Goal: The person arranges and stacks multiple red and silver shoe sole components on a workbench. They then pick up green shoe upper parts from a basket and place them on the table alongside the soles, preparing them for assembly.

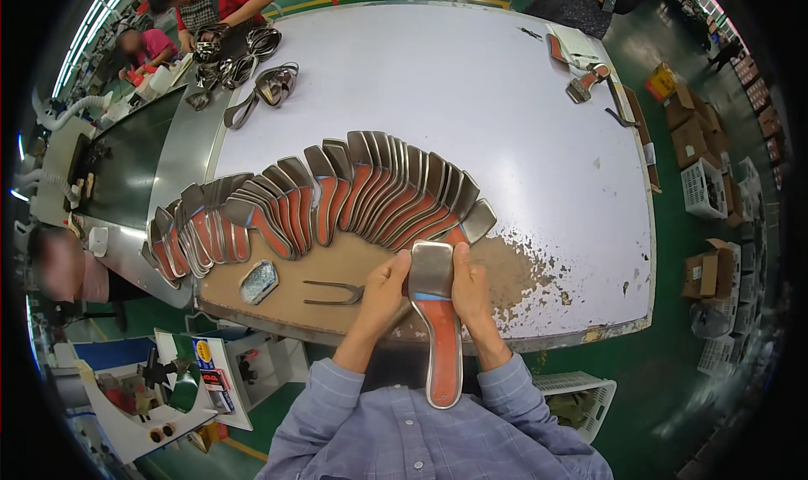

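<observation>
Between my two hands is a shoe sole (440,328) with an orange-red long part, a dark grey metallic front end and a shiny silvery edge. A thin blue strip crosses it where the two colours meet. My left hand (385,297) grips its left side near the grey end, and my right hand (473,289) grips the right side, thumbs along the edges. The narrow end points down toward my shirt. Just beyond my hands, a long curved row of similar soles (387,185) leans together on the table. Beside my left hand lies a dark two-pronged tool (332,293), partly hidden.
A bluish-grey lump (258,282) rests on the worn brown part of the white table (539,143). Strappy shoe uppers (275,84) lie at the far left, near a person in red (240,0). More shoe parts (587,83) sit far right. A white crate (581,400) stands below the table edge.
</observation>
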Motion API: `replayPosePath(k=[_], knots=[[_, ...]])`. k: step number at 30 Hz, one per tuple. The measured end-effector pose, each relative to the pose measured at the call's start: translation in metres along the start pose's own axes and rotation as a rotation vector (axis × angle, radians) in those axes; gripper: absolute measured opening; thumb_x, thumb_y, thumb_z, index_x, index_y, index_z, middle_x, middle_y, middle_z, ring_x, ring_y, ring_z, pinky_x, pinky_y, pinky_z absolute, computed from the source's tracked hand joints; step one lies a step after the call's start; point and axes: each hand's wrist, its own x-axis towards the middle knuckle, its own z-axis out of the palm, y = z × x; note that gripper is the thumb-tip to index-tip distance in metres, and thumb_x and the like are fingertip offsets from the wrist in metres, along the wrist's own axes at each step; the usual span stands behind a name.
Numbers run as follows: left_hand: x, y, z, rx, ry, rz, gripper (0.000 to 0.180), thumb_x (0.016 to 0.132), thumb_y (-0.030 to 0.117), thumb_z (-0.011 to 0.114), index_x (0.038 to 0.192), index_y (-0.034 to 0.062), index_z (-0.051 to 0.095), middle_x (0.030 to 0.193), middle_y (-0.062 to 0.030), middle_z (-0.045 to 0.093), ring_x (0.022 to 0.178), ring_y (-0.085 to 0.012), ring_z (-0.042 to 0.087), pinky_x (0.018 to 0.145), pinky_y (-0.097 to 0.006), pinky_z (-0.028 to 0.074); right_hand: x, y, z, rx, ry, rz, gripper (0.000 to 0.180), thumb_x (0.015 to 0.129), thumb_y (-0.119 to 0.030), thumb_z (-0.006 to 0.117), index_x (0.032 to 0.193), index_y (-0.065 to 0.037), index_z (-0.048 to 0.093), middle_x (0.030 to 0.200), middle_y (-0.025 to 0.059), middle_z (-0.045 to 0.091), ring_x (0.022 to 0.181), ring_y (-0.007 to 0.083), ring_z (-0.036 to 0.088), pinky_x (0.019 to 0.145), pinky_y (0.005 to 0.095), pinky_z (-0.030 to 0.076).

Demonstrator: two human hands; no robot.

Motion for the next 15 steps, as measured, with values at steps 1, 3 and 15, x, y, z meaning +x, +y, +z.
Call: replayPosePath(k=[1,3,15], knots=[[-0.001,0.001,0.002,-0.003,0.003,0.004,0.045,0.110,0.037,0.048,0.116,-0.0027,0.068,0.103,-0.0033,0.071,0.090,-0.0085,0.065,0.081,-0.024,0.051,-0.001,-0.002,-0.001,-0.011,-0.004,0.002,0.081,0.107,-0.058,0.036,0.069,0.011,0.056,0.056,0.0115,0.051,0.061,0.0156,0.050,0.058,0.0410,0.042],[-0.002,0.002,0.004,-0.011,0.009,0.010,0.045,0.110,0.036,0.046,0.117,-0.0031,0.068,0.104,-0.0041,0.071,0.091,-0.0086,0.065,0.082,-0.024,0.051,-0.002,-0.006,0.000,-0.004,0.015,-0.028,0.081,0.107,-0.058,0.035,0.069,0.011,0.056,0.056,0.0125,0.052,0.060,0.0163,0.050,0.058,0.0417,0.042],[-0.002,0.001,0.013,0.046,0.081,0.067,0.049,0.111,0.038,0.044,0.116,-0.0042,0.068,0.104,-0.0054,0.071,0.093,-0.0104,0.063,0.084,-0.026,0.051,-0.007,-0.014,-0.004,-0.132,-0.023,-0.040,0.081,0.107,-0.057,0.036,0.067,0.010,0.055,0.055,0.0190,0.046,0.055,0.0218,0.048,0.055,0.0458,0.040]])
